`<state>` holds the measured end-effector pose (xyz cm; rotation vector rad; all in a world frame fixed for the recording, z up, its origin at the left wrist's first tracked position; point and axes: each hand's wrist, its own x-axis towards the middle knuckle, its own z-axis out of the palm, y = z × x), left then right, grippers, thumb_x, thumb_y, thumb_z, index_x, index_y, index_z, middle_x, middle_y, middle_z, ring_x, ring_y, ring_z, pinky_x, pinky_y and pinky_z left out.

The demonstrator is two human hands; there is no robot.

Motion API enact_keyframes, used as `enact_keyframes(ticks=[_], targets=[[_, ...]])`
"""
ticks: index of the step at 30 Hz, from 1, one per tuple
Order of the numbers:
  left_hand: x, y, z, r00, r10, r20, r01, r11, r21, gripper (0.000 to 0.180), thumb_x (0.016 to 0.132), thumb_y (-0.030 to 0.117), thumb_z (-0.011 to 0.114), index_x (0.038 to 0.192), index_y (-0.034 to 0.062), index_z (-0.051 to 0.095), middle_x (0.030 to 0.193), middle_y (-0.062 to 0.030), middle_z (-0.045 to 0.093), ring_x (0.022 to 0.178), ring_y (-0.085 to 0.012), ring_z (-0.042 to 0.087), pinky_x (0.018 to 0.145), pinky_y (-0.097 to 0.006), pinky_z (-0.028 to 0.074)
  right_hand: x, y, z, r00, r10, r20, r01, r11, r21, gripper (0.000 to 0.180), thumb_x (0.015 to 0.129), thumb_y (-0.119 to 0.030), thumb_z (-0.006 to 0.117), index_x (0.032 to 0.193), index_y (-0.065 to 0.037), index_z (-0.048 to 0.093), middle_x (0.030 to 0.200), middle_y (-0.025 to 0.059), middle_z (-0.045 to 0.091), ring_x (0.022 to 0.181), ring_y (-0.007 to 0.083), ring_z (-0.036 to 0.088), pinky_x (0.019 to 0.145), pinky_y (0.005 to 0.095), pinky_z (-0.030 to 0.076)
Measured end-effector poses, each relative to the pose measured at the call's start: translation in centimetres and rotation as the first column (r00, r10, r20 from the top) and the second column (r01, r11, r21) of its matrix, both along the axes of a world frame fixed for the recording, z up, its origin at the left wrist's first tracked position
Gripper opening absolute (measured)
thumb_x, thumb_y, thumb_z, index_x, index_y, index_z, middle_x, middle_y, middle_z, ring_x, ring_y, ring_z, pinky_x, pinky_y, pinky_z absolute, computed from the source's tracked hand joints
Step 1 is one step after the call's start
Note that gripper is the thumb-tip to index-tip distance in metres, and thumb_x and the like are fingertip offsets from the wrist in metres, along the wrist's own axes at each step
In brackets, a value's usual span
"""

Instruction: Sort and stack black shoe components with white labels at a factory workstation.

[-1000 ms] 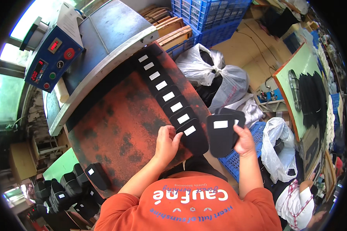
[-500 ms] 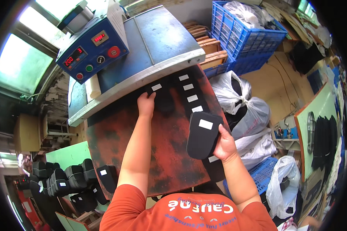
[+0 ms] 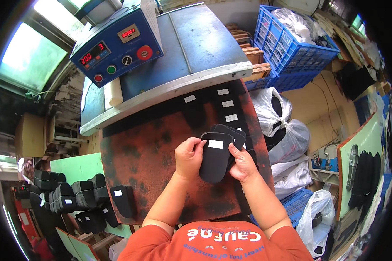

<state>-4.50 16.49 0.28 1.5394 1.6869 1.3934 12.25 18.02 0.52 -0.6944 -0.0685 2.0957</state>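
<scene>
left hand: the left hand point(image 3: 188, 157) is at the upper left edge of the front piece, thumb and fingers pinched narrow on it.
right hand: the right hand point(image 3: 244, 165) grips the fanned pieces point(image 3: 233, 134) from the right, thumb in front, the other fingers partly hidden behind.
front piece: the front piece point(image 3: 214, 163) is black with rounded ends, held between both hands above the table point(image 3: 161, 174), its white tag point(image 3: 216, 144) facing up.
laid pieces: a column of tagged black pieces point(image 3: 229, 110) runs along the right side of the table; a single black piece point(image 3: 194, 112) lies apart, left of the column's far end.
table: mottled red and black, below the machine top point(image 3: 204, 43), which is blue with a grey front edge.
machine: a blue control box point(image 3: 117, 56) with lit red digits and round buttons sits on it, a pale roll point(image 3: 114, 92) just beside.
left side: stacks of black pieces point(image 3: 83, 195) beyond the table's edge.
right side: a tied plastic bag point(image 3: 295, 137) and a tall blue crate point(image 3: 285, 52).
</scene>
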Motion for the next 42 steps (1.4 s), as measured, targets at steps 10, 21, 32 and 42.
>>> enact_keyframes(ticks=[10, 21, 32, 42], targets=[[-5.0, 8.0, -3.4, 0.962, 0.269, 0.038, -0.262, 0.955, -0.14, 0.016, 0.083, 0.013, 0.064, 0.085, 0.0002, 0.055, 0.068, -0.0062, 0.053, 0.061, -0.0156, 0.049, 0.059, -0.028, 0.042, 4.2, 0.4, 0.3, 0.986, -0.107, -0.131, 0.103, 0.994, -0.043, 0.032, 0.091, -0.009, 0.051, 0.122, -0.002, 0.049, 0.119, 0.0121, 0.056, 0.111, 0.0265, 0.054, 0.095, 0.0424, 0.044], [0.0, 2.2, -0.4, 0.842, 0.038, 0.538, 0.111, 0.964, -0.24, 0.013, 0.081, 0.003, 0.063, 0.093, -0.0002, 0.06, 0.078, -0.0014, 0.062, 0.07, -0.0072, 0.057, 0.064, -0.021, 0.046, 2.5, 0.5, -0.7, 0.988, -0.123, 0.088, 0.112, 0.986, 0.123, 0.038, 0.095, -0.025, 0.047, 0.126, -0.003, 0.045, 0.122, 0.0109, 0.053, 0.113, 0.0249, 0.052, 0.097, 0.0406, 0.042], [1.4, 0.0, 0.4, 0.891, -0.019, 0.454, 0.174, 0.937, -0.304, 0.027, 0.078, 0.005, 0.069, 0.103, -0.0014, 0.06, 0.082, -0.0036, 0.063, 0.073, -0.0083, 0.056, 0.067, -0.023, 0.047, 2.8, -0.6, -1.5, 0.997, -0.03, 0.075, 0.026, 0.998, 0.053, 0.037, 0.097, -0.027, 0.043, 0.125, -0.003, 0.047, 0.121, 0.0095, 0.055, 0.113, 0.0247, 0.052, 0.097, 0.0393, 0.042], [-0.8, -1.0, -2.3, 0.783, 0.249, 0.57, -0.041, 0.935, -0.352, 0.008, 0.083, 0.006, 0.064, 0.088, 0.0016, 0.058, 0.079, 0.0001, 0.06, 0.065, -0.005, 0.052, 0.058, -0.02, 0.043, 5.0, -0.7, -0.4, 0.975, -0.065, 0.212, 0.039, 0.991, 0.125, 0.034, 0.096, -0.023, 0.044, 0.122, -0.001, 0.047, 0.116, 0.0123, 0.057, 0.105, 0.0249, 0.058, 0.088, 0.0392, 0.049]])
